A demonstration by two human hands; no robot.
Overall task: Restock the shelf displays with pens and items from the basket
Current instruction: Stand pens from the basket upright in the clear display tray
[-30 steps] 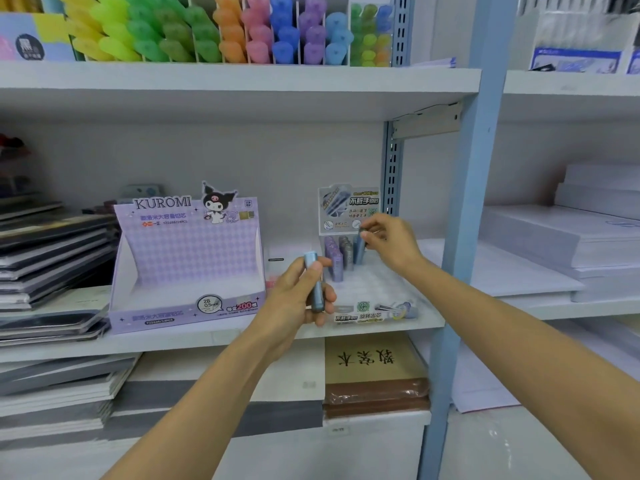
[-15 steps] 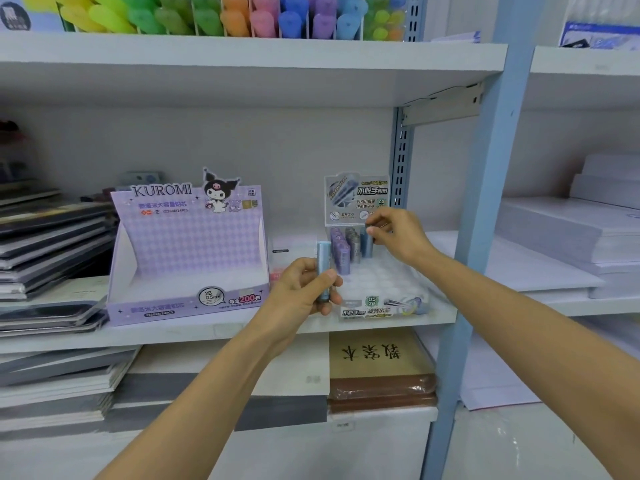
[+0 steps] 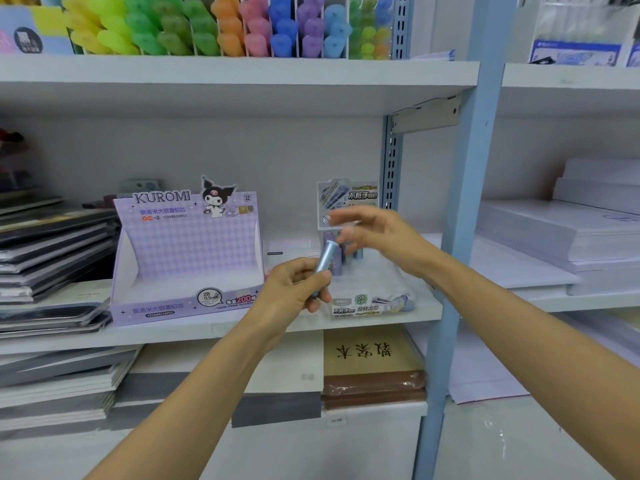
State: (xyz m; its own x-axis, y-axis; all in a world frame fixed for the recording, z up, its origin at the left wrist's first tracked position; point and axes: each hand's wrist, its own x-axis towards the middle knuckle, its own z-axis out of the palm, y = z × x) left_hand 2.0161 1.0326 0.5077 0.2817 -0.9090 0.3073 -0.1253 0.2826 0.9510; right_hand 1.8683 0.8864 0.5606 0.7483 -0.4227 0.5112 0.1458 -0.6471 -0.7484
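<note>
Now at the middle shelf (image 3: 207, 332) of a stationery rack, a person's left hand (image 3: 294, 289) grips the lower end of a pale blue tube (image 3: 326, 259), with thumb and curled fingers wrapped round it. The tube is tilted, its long axis running up and to the right. Its free cap end points at the right hand (image 3: 377, 237), which hovers just above and beyond it with fingers loosely spread. As far as the motion blur allows, that hand holds nothing.

Directly behind the tube sits the white display tray (image 3: 377, 282). A short row of like tubes (image 3: 338, 268) stands upright at its back under the header card, and the front of the tray is bare. A purple Kuromi box (image 3: 187, 251) stands just to the left on the same shelf.

The right hand looks nearer to both the cap end and the tray's back row. The coming move therefore appears to be a hand-over, then an upright placing beside that row. No basket is in view.
</note>
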